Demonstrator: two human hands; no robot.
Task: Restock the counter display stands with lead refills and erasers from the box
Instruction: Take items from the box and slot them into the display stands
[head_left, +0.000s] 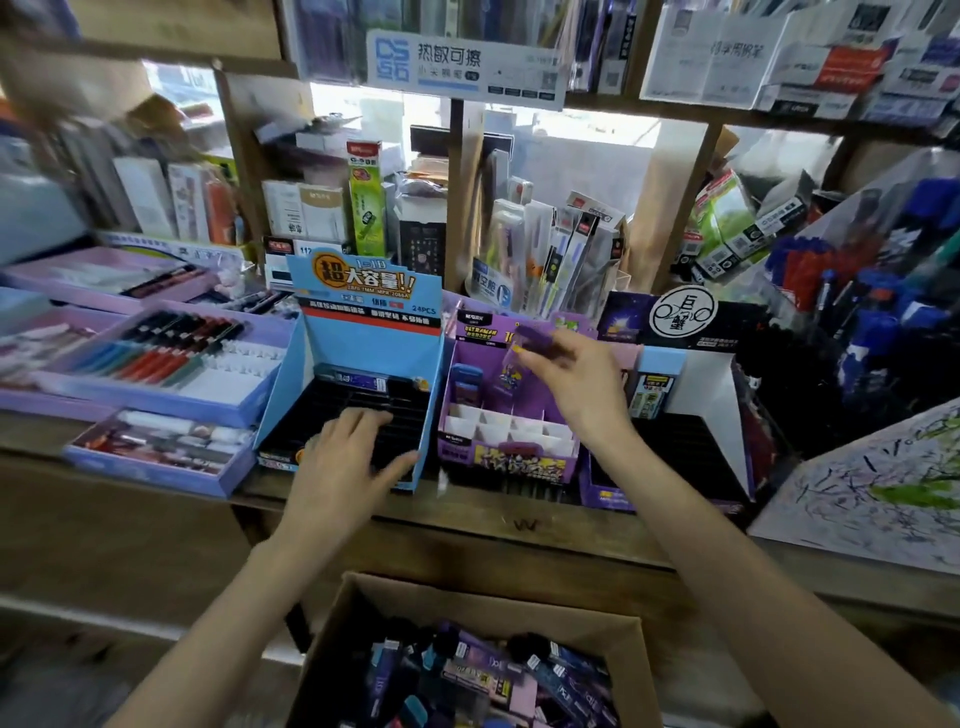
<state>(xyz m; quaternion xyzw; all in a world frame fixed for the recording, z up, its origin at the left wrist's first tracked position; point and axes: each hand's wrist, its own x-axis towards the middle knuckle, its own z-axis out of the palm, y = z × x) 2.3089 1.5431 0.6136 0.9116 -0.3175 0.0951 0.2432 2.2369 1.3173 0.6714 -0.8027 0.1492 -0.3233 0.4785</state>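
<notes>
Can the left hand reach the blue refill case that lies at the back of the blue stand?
Probably yes. The left hand rests on the black tray of the blue stand, the refill case lies past its fingertips, and nothing stands between. The right hand holds a purple packet.

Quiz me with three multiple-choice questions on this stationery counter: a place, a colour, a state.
1. Where is the cardboard box? A on a top shelf; B below the counter edge, nearest the camera; C atop the counter.
2. Colour of the stand under the left hand? A red; B blue; C green.
3. The right hand is: A open and empty; B inside the box; C pinching a purple pack.
Answers: B, it fills the bottom edge; B, its panels are blue; C, it is gripped above the purple stand.
</notes>
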